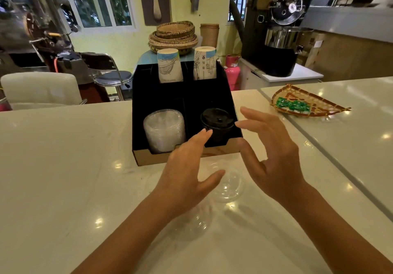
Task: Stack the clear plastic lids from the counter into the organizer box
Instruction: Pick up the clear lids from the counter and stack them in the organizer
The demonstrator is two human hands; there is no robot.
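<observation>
A black organizer box [138, 124] with a cardboard front stands on the white counter. Its front left compartment holds a stack of clear plastic lids [163, 131]; the front right one holds black lids [217, 122]. Two clear dome lids lie on the counter in front of the box: one [229, 186] between my hands, another [191, 224] closer to me, partly under my left wrist. My left hand [187, 173] hovers open above them, fingers pointing at the box. My right hand [270, 150] is open too, fingers spread, holding nothing.
Two stacks of paper cups [170, 65] stand in the box's rear compartments. A woven tray with green packets [302, 103] lies on the counter at the right. A seam in the counter [319, 146] runs diagonally on the right. Chairs and a coffee roaster stand behind.
</observation>
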